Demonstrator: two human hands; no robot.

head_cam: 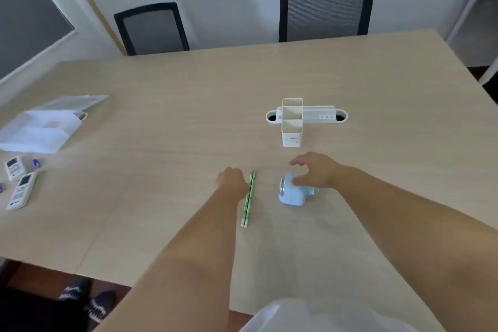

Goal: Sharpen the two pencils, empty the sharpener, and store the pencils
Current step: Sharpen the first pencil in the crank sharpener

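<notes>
Two green pencils [249, 199] lie side by side on the wooden table [161, 121], pointing away from me. My left hand [232, 179] rests just left of their far ends, fingers curled under; whether it touches them I cannot tell. A light blue pencil sharpener [289, 193] stands to the right of the pencils. My right hand [315, 171] hovers over its back with fingers spread, the thumb touching or nearly touching its top. A white divided pencil holder [291, 129] stands farther back, empty as far as I can see.
A white cable outlet strip [323, 115] sits in the table behind the holder. An open white box [45, 127] and two remote controls [18, 183] lie at the left edge. Two black mesh chairs [326, 11] stand at the far side. A white container [318, 318] is at the bottom.
</notes>
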